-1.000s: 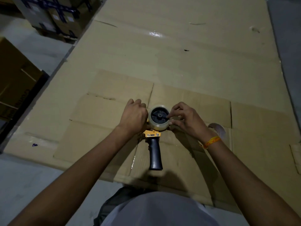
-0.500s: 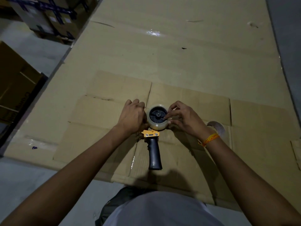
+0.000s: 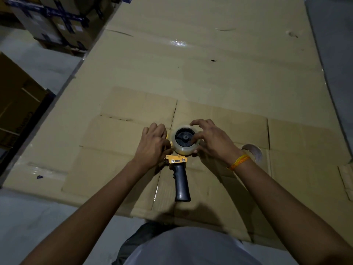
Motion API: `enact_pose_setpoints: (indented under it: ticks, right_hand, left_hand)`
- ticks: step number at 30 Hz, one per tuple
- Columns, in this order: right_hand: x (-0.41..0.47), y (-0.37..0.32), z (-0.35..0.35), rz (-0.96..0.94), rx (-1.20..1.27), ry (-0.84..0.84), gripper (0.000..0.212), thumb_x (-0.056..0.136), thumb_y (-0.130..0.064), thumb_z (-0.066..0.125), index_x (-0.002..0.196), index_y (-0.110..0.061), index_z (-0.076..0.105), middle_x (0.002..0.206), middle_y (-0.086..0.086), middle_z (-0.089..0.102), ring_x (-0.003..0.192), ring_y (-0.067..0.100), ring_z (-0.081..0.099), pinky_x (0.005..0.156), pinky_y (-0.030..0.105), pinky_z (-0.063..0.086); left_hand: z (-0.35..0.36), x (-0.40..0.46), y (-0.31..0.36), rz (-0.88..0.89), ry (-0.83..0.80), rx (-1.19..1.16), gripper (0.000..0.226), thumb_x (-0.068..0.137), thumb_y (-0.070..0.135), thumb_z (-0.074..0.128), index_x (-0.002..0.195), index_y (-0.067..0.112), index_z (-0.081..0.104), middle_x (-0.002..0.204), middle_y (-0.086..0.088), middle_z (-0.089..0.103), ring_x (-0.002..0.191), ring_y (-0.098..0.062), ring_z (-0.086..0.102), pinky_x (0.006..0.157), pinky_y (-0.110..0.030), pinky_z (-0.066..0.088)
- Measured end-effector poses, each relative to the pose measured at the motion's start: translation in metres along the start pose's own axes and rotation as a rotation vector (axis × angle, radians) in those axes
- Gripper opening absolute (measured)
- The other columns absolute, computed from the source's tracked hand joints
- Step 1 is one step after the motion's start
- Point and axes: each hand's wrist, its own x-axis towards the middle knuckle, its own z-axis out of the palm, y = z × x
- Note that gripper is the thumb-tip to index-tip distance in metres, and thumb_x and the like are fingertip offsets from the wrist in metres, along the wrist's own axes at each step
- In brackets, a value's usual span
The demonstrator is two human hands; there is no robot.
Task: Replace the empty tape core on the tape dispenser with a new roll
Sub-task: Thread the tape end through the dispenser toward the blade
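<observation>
A tape dispenser [image 3: 181, 178] with a black handle and yellow frame lies flat on cardboard, handle toward me. A clear tape roll [image 3: 184, 150] sits on its black hub. My left hand [image 3: 152, 144] grips the yellow front end of the dispenser, left of the roll. Over the roll's right side my right hand [image 3: 212, 142] has its fingers spread, fingertips touching the roll's rim and the hub. An empty tape core [image 3: 253, 152] lies on the cardboard behind my right wrist, partly hidden.
Flattened cardboard sheets [image 3: 210, 73] cover the floor ahead. Stacked boxes with blue tape [image 3: 53, 22] stand at the far left, and an open carton [image 3: 17, 104] at the left. Grey floor [image 3: 28, 217] borders the cardboard near me.
My right hand's fingers have spread wider over the roll, one reaching past its far rim. The left hand and the dispenser have stayed in place.
</observation>
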Motion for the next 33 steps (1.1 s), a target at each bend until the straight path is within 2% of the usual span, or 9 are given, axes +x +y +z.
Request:
enact_pose_setpoints:
  ticks: [5, 8, 12, 21, 24, 27, 30, 32, 33]
  right_hand:
    - [0.009, -0.002, -0.006, 0.009, -0.094, -0.014, 0.030, 0.078, -0.028, 0.091, 0.107, -0.030, 0.084, 0.158, 0.000, 0.050, 0.132, 0.027, 0.050, 0.088, 0.042, 0.056]
    - [0.013, -0.007, -0.007, 0.038, -0.163, -0.024, 0.034, 0.080, -0.025, 0.089, 0.112, -0.034, 0.083, 0.156, 0.000, 0.051, 0.132, 0.026, 0.051, 0.084, 0.038, 0.052]
    - [0.014, -0.013, -0.007, 0.057, -0.250, -0.030, 0.036, 0.088, -0.022, 0.083, 0.122, -0.034, 0.078, 0.153, 0.000, 0.052, 0.133, 0.024, 0.051, 0.085, 0.035, 0.051]
    - [0.016, -0.023, -0.010, 0.095, -0.293, -0.054, 0.036, 0.097, -0.024, 0.074, 0.131, -0.032, 0.073, 0.137, 0.003, 0.057, 0.126, 0.027, 0.057, 0.086, 0.037, 0.050]
    - [0.013, -0.024, -0.008, 0.113, -0.263, -0.095, 0.046, 0.096, -0.014, 0.072, 0.140, -0.028, 0.066, 0.150, 0.007, 0.050, 0.132, 0.031, 0.054, 0.093, 0.042, 0.053]
    - [-0.003, -0.028, 0.000, 0.122, -0.154, -0.010, 0.067, 0.090, -0.008, 0.073, 0.153, -0.021, 0.052, 0.167, 0.009, 0.033, 0.142, 0.034, 0.045, 0.103, 0.050, 0.055]
    - [-0.035, -0.047, 0.023, 0.234, 0.250, 0.177, 0.084, 0.088, -0.030, 0.079, 0.157, -0.016, 0.034, 0.154, 0.008, 0.032, 0.134, 0.025, 0.044, 0.106, 0.043, 0.054]
    - [-0.053, -0.064, 0.042, 0.384, 0.431, 0.053, 0.101, 0.076, -0.059, 0.086, 0.149, -0.023, 0.026, 0.142, 0.002, 0.035, 0.126, 0.016, 0.046, 0.101, 0.035, 0.053]
    - [-0.058, -0.072, 0.052, 0.453, 0.458, -0.019, 0.101, 0.070, -0.066, 0.088, 0.139, -0.023, 0.028, 0.133, 0.003, 0.041, 0.118, 0.016, 0.053, 0.091, 0.033, 0.056]
  left_hand:
    - [0.015, -0.022, -0.003, -0.023, 0.109, -0.117, 0.034, 0.092, 0.053, 0.073, 0.087, 0.020, 0.082, 0.113, -0.005, 0.053, 0.105, -0.028, 0.047, 0.083, -0.039, 0.035]
    - [0.019, -0.031, -0.004, 0.005, 0.156, -0.189, 0.041, 0.097, 0.058, 0.064, 0.093, 0.022, 0.082, 0.125, -0.007, 0.053, 0.111, -0.026, 0.044, 0.088, -0.034, 0.024]
    - [0.022, -0.042, -0.001, 0.026, 0.193, -0.248, 0.048, 0.101, 0.064, 0.055, 0.096, 0.024, 0.082, 0.138, -0.008, 0.051, 0.120, -0.030, 0.044, 0.093, -0.037, 0.026]
    - [0.035, -0.065, -0.016, -0.057, 0.286, -0.371, 0.020, 0.096, 0.047, 0.077, 0.090, 0.029, 0.084, 0.136, -0.002, 0.056, 0.123, -0.029, 0.049, 0.096, -0.033, 0.029]
    - [0.038, -0.065, -0.018, -0.091, 0.308, -0.445, 0.013, 0.089, 0.040, 0.088, 0.089, 0.028, 0.083, 0.131, -0.001, 0.055, 0.119, -0.027, 0.048, 0.097, -0.021, 0.029]
    - [0.039, -0.067, -0.014, -0.119, 0.310, -0.504, 0.015, 0.086, 0.039, 0.091, 0.089, 0.028, 0.081, 0.130, 0.001, 0.052, 0.116, -0.022, 0.045, 0.086, -0.024, 0.037]
    - [0.039, -0.070, -0.011, -0.162, 0.321, -0.513, 0.016, 0.085, 0.036, 0.092, 0.088, 0.025, 0.082, 0.128, 0.004, 0.049, 0.117, -0.018, 0.043, 0.084, -0.027, 0.042]
    - [0.039, -0.071, -0.010, -0.187, 0.331, -0.511, 0.016, 0.083, 0.034, 0.093, 0.089, 0.022, 0.083, 0.125, 0.004, 0.049, 0.116, -0.017, 0.043, 0.083, -0.027, 0.042]
    - [0.038, -0.071, -0.008, -0.197, 0.327, -0.514, 0.016, 0.083, 0.033, 0.093, 0.090, 0.021, 0.084, 0.123, 0.003, 0.049, 0.115, -0.018, 0.044, 0.081, -0.029, 0.044]
